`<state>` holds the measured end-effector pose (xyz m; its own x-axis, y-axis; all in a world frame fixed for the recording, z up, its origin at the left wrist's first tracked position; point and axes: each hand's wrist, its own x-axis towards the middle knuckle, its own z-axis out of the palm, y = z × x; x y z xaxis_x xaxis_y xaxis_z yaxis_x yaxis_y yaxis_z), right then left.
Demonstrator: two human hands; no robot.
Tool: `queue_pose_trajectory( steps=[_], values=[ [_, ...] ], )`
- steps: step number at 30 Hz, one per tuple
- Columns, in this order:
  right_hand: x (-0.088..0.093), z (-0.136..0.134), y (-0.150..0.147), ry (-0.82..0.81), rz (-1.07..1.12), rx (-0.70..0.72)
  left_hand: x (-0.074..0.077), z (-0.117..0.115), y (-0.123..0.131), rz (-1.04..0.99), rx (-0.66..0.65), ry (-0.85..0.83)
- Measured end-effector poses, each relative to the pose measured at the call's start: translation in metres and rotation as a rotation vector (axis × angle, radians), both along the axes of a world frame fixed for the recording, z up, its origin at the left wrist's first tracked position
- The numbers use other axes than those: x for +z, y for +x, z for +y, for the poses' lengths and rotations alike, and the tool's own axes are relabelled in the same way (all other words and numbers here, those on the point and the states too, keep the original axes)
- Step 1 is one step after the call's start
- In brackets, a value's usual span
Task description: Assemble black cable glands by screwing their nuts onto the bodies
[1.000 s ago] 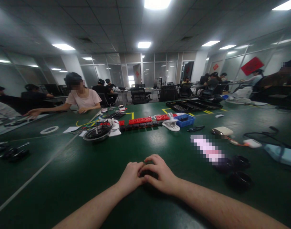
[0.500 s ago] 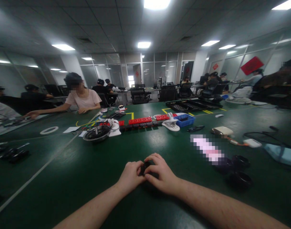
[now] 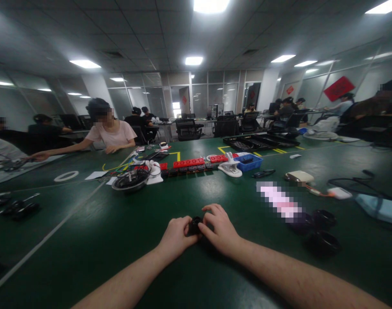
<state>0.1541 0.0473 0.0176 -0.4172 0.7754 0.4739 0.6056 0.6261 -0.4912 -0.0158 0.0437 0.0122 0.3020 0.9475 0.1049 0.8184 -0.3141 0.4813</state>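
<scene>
Head: blk part [image 3: 194,226] btwn L fingers [image 3: 185,221] & R fingers [image 3: 207,231].

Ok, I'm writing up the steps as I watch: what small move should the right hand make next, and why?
Probably curl the index finger of the right hand down onto the small black piece, to steady it. The left hand seems to pinch its left side, while the right thumb sits at its right edge, perhaps touching, and the right index finger is raised clear of it.
</scene>
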Motion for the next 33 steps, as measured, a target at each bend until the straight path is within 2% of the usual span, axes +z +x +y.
queue_pose_trajectory(
  steps=[9,15,23,33],
  values=[
    [-0.0045,0.0024,-0.0007,-0.042,0.010,-0.013,-0.0025,-0.0001,0.0006,0.008,-0.003,0.029],
    [-0.0041,0.0027,0.0006,-0.040,0.013,0.029,0.0005,-0.0008,0.0020,0.037,-0.016,0.018],
    [0.0000,-0.0012,0.0007,-0.052,-0.019,0.143,0.0052,-0.0035,0.0032,0.086,-0.101,-0.003],
    [0.0003,-0.0022,-0.0014,-0.059,-0.028,0.181,0.0024,-0.0021,0.0028,0.113,-0.063,-0.011]
  ],
)
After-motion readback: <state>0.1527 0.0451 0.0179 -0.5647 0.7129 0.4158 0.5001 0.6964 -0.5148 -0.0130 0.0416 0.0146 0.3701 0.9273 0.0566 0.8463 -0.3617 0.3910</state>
